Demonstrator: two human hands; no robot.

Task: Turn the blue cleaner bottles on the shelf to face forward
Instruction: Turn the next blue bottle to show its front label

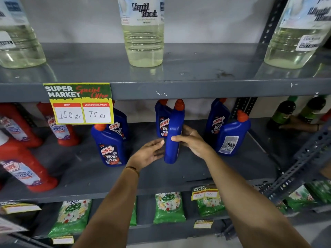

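A blue cleaner bottle (173, 136) with a red cap stands edge-on at the middle of the grey shelf (179, 172), its label hidden. My right hand (192, 140) grips its right side, thumb across the front. My left hand (149, 153) touches its left side with fingers spread. Front left, a blue bottle (109, 145) shows its front label. Front right, another blue bottle (231, 135) shows its white back label. Three more blue bottles stand behind, labels forward: one at back left (119, 126), one at back middle (162, 120), one at back right (217, 117).
Red cleaner bottles (23, 165) fill the shelf's left part. Liquid bleach bottles (143, 33) stand on the shelf above. A price card (78, 103) hangs from the upper shelf edge. Green packets (169, 207) lie below. Dark green bottles (283, 111) stand at right, beyond a metal upright (295, 169).
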